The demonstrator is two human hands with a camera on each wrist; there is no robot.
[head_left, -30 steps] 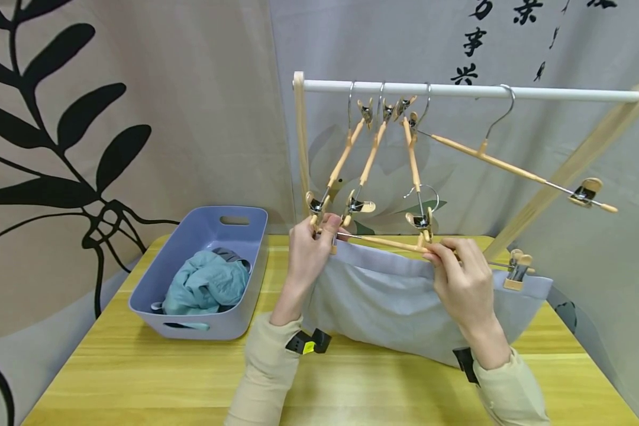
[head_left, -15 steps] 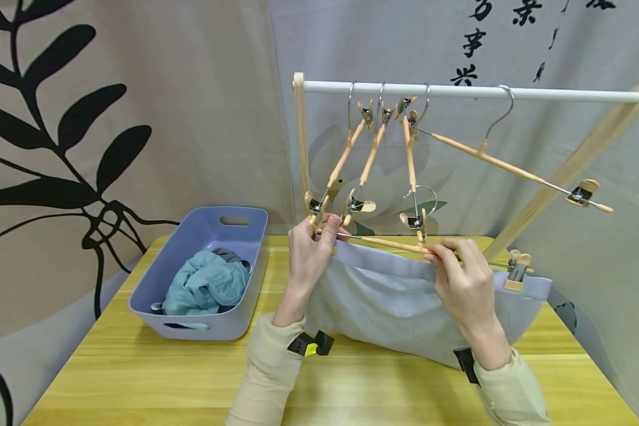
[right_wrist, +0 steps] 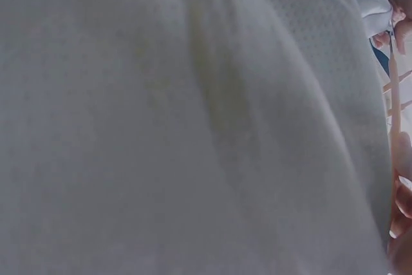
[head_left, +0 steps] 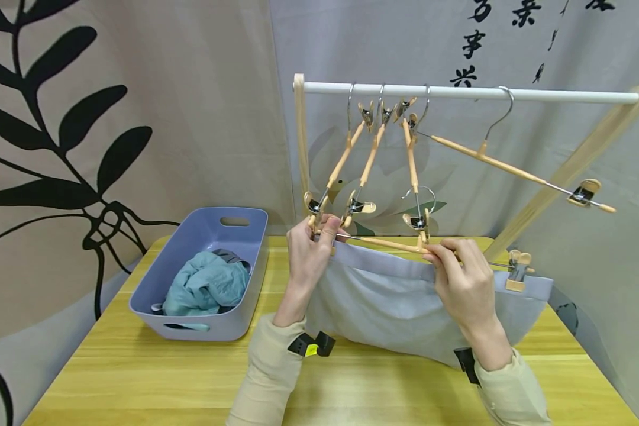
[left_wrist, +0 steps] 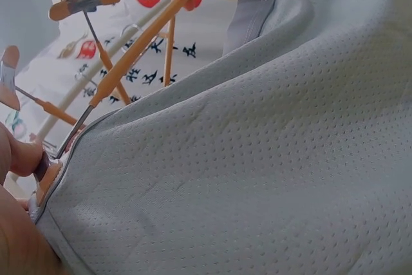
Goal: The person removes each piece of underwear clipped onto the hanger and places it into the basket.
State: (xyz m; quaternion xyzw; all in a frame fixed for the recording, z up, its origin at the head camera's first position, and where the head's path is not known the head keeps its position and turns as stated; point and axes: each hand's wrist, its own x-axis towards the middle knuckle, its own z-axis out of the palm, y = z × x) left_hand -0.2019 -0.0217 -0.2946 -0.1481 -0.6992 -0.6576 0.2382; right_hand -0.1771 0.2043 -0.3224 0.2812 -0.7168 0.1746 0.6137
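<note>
A wooden clip hanger (head_left: 389,243) is held low in front of the rack, with a pale grey garment (head_left: 373,302) spread beneath it. My left hand (head_left: 307,254) pinches the clip at the hanger's left end; in the left wrist view thumb and fingers are on that clip (left_wrist: 48,181) at the fabric's edge. My right hand (head_left: 465,284) grips the bar near its middle. The right clip (head_left: 516,277) bites the garment's waistband. The hanger's metal hook (head_left: 428,198) stands free below the rail. Dotted fabric (right_wrist: 193,127) fills most of the right wrist view.
Several clip hangers (head_left: 373,154) hang from the white rail (head_left: 458,92), their lower clips close above the left hand. A blue basket (head_left: 252,236) with a crumpled teal cloth (head_left: 205,284) stands left on the wooden table (head_left: 181,378). A printed curtain is behind.
Both hands keep their holds on the hanger. The hanging clips just behind the hook sway slightly; the garment stays nearly in place.
</note>
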